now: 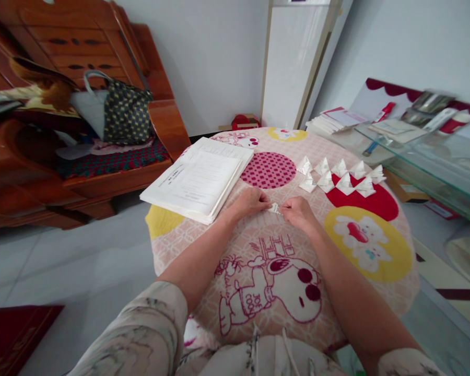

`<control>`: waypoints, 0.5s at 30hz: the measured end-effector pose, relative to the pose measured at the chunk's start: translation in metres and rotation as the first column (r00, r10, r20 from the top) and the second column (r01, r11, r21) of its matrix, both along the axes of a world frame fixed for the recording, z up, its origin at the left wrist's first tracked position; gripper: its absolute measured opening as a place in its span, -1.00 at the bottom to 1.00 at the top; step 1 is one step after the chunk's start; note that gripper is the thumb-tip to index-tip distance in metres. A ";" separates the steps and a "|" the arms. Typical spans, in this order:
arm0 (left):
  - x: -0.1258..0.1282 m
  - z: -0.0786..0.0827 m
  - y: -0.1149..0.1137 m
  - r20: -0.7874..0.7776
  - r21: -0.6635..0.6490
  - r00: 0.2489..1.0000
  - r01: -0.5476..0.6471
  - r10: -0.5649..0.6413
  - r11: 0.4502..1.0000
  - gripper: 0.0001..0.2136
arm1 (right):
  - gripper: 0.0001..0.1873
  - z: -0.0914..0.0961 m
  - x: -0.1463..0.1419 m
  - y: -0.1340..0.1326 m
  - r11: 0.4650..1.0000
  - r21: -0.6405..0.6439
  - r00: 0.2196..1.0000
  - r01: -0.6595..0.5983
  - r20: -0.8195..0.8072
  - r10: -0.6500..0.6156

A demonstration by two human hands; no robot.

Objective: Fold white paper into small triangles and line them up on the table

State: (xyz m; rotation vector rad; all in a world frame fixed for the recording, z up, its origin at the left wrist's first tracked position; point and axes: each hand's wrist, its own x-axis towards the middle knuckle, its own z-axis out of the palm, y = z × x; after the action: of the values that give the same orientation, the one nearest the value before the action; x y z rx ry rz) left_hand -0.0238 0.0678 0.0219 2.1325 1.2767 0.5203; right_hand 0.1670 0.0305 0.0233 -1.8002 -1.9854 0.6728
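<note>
A small folded piece of printed white paper (274, 208) lies between my hands, just above the patterned tablecloth (203, 256). My left hand (253, 201) pinches its left end, and the fingers of my right hand (298, 211) close on its right end. Beyond my right hand, several folded paper shapes (345, 183) with pointed tops stand in two rows. A thick stack of printed sheets (198, 180) rests on the cloth, left of my left hand.
Along the right side stands a glass-topped table (438, 172) with papers, a red-and-white cup (454, 122) and metal containers. At the left is a wooden bench (160, 112) with a patterned bag (128, 112). A dark red object (19, 334) lies on the floor.
</note>
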 end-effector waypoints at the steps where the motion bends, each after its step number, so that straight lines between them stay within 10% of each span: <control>1: 0.001 0.000 0.001 -0.019 -0.003 1.000 -0.013 0.013 1.000 -0.69 | -0.69 0.001 0.000 0.001 1.000 -0.009 1.000 0.008 0.002 -0.008; 15: 0.011 0.001 -0.003 -0.086 0.090 0.993 -0.078 0.086 0.993 -0.66 | -0.64 0.006 -0.003 0.007 0.998 -0.059 0.993 0.014 0.117 -0.007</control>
State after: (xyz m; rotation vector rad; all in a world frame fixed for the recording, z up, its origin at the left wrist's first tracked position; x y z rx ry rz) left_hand -0.0131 0.0652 0.0232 2.2033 1.4202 0.5279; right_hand 0.1636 0.0377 0.0289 -1.9252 -2.0491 0.6436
